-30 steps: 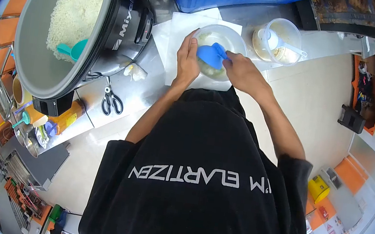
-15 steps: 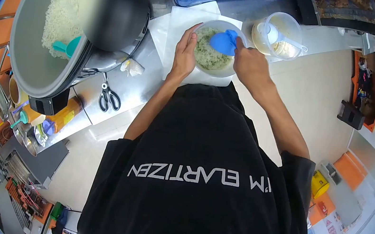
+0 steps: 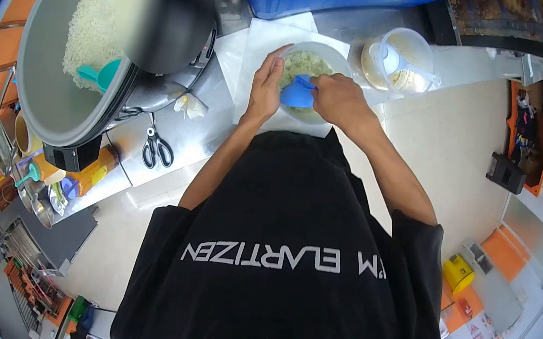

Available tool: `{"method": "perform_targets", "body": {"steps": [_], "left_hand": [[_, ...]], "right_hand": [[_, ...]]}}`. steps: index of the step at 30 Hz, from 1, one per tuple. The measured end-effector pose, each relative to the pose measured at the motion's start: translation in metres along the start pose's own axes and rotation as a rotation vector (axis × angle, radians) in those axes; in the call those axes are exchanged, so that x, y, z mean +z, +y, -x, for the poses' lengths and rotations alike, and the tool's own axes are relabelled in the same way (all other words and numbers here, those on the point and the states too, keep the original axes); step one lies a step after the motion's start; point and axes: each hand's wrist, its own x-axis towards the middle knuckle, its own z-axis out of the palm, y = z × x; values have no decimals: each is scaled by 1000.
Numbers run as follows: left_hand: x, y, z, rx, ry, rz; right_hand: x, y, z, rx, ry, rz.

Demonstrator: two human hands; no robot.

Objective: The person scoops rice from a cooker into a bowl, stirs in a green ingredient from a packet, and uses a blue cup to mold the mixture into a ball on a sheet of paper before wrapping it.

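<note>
A stainless-steel bench [image 3: 185, 140] stretches from eight o'clock round toward one, below an orange wall [image 3: 26, 0] at ten. Pale floor tiles [image 3: 456, 140] spread at two o'clock, with glare at eight. An orange-framed shelf unit [image 3: 537, 182] stands between two and three; a dark-grey tabletop [image 3: 64, 234] sits at eight.

A kitchen, apparently of commercial scale, is indicated by the large rice cooker [image 3: 42, 71], in which a heap of white rice [image 3: 94, 23] and a teal scoop [image 3: 108, 74] are held. Food [image 3: 306, 62] is contained in a bowl [image 3: 338, 62]; scissors [image 3: 153, 137] are placed on the metal bench [image 3: 194, 134].
</note>
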Motion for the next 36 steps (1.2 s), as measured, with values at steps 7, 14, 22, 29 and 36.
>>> {"method": "perform_targets", "body": {"steps": [7,14,22,29,36], "left_hand": [[-8,-11,1,42,-17,-105],[5,-6,5,-39,93,-22],[2,0,-1,36,-73,41],[9,-1,31,1,49,18],[0,4,7,-88,76,-260]], "right_hand": [[-18,1,12,4,373,-6],[-18,18,24,21,15,-87],[-18,20,1,46,6,-261],[-23,-2,35,226,363,-402],[48,-16,0,246,346,-231]]}}
